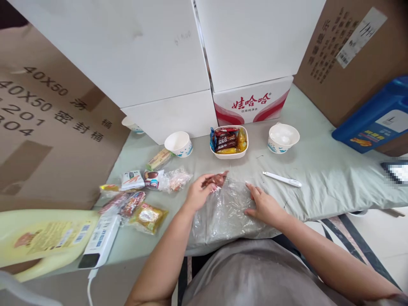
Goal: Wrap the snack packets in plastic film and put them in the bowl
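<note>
My left hand (200,191) is closed round a reddish-brown wrapped snack (219,180), above the left side of a clear plastic bag (228,212). That bag lies spread and crinkled along the front of the table. At its right edge my right hand (263,204) rests with thumb and fingers apart, fingertips touching the plastic. Just beyond both hands stands a white tub (228,156) filled with snacks in brown, red, blue and yellow wrappers. A white box cutter (282,179) lies to the right of my right hand.
Several wrapped snacks (149,216) lie at left, near a power strip (102,242) and a yellow jug (47,238). Paper bowls stand at the back left (179,144) and right (283,138). White boxes (251,104), cardboard cartons (63,127) and a blue jug (372,119) surround the table.
</note>
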`<state>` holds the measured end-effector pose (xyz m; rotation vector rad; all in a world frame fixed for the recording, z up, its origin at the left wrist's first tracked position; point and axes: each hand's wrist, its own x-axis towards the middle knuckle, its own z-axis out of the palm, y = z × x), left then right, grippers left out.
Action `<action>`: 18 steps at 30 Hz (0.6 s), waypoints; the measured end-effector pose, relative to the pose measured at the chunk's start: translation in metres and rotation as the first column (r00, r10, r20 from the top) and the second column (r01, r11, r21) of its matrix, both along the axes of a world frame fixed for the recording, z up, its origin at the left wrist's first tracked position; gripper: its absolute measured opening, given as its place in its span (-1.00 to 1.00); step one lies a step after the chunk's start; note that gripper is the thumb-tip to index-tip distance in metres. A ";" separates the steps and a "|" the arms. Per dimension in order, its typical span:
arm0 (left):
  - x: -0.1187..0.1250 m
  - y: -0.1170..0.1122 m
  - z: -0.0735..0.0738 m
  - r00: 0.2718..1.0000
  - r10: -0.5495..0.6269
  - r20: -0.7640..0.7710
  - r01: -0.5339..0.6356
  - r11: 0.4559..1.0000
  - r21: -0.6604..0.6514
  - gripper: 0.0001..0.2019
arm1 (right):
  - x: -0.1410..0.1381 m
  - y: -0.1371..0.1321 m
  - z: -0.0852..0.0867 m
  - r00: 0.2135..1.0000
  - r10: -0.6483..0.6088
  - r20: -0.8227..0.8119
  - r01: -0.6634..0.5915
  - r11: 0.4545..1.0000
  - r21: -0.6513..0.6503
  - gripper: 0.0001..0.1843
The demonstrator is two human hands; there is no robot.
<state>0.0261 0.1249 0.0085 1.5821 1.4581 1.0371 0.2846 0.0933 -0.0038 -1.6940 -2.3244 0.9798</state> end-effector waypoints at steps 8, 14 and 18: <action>0.019 0.066 0.054 0.960 0.275 0.062 -0.274 0.857 0.437 -0.68 | 0.001 0.000 -0.001 0.998 0.052 0.038 -0.053 0.998 0.025 -0.26; 0.058 0.132 0.053 0.823 0.198 -0.532 0.126 0.850 0.512 -0.67 | 0.000 -0.002 0.000 1.000 0.029 0.012 -0.029 0.998 0.049 -0.29; 0.068 0.133 0.040 0.685 0.143 -0.714 0.192 0.910 0.366 -0.52 | 0.000 -0.002 0.002 1.000 0.023 0.001 -0.023 0.998 0.053 -0.32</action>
